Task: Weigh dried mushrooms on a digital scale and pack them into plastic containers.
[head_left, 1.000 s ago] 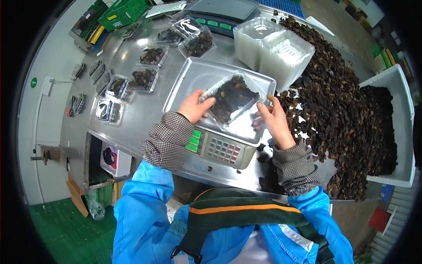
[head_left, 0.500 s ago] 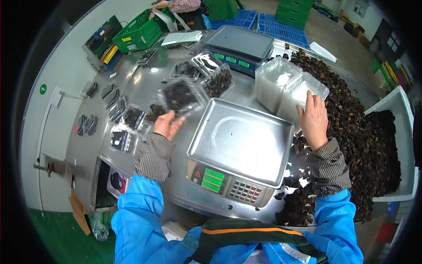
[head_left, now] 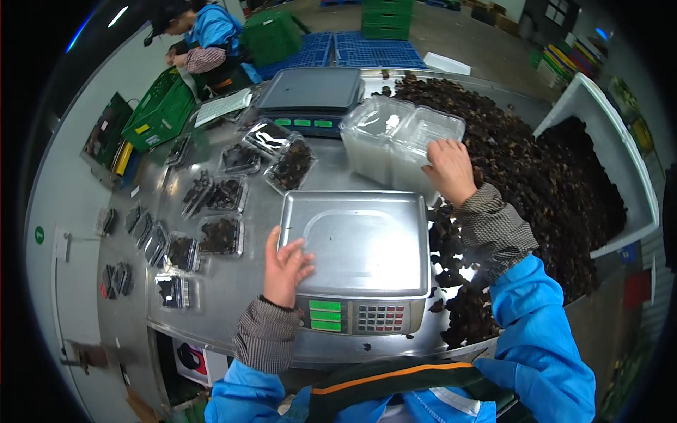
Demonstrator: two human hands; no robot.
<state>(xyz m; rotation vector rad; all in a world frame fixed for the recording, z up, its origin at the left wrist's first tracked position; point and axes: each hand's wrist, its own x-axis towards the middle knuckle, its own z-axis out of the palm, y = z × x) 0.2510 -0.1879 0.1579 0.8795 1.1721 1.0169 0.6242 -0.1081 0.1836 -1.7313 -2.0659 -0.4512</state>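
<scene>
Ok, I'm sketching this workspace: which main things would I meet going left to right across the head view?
Slotted green crate, left hand, near scale's keypad, right hand, white bin.

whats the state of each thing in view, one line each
near scale, on, lit green
far scale, on, lit green
left hand, open, fingers spread, holding nothing
clear containers, nested in two stacks
right hand, on clear containers, grip unclear
dark pieces, loose, heaped
packs at left, mostly filled, lids look shut
white box, open, holding dark pieces
green crate, open-topped
</scene>
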